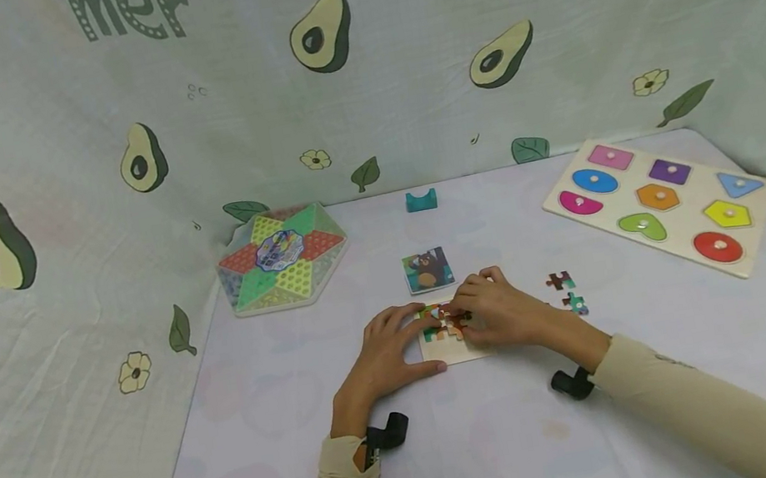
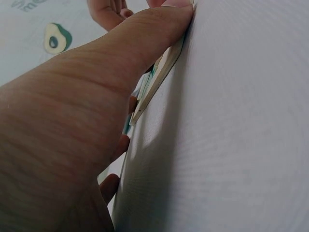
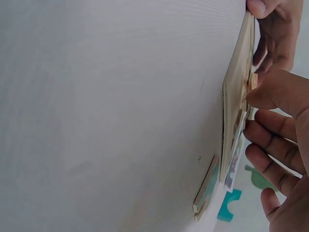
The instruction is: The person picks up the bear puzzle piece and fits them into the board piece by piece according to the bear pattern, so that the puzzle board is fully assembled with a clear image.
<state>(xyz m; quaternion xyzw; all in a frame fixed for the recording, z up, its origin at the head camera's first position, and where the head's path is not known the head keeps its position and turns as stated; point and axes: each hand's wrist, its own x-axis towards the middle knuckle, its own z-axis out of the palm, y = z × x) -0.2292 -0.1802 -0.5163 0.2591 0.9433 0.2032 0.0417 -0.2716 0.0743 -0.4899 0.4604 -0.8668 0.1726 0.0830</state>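
A small wooden puzzle board [image 1: 464,350] lies on the table between both hands, with several colourful jigsaw pieces [image 1: 433,334] in its upper part. My left hand [image 1: 385,354] holds the board by its left side, thumb at the near edge and index finger reaching over the pieces. From the right, my right hand [image 1: 500,312] leans over the board. Its thumb and fingertip pinch a small puzzle piece [image 3: 254,81], seen edge-on in the right wrist view. The fingers hide part of the picture. Just beyond the board is a square bear picture [image 1: 428,270].
Loose puzzle pieces [image 1: 576,303] lie right of the right hand. A teal block [image 1: 421,200] stands farther back. At the back left sits a hexagonal patterned box [image 1: 262,286]; at the right lies a shape board [image 1: 688,245] with coloured knobbed shapes. An avocado-print cloth [image 1: 408,116] hangs behind.
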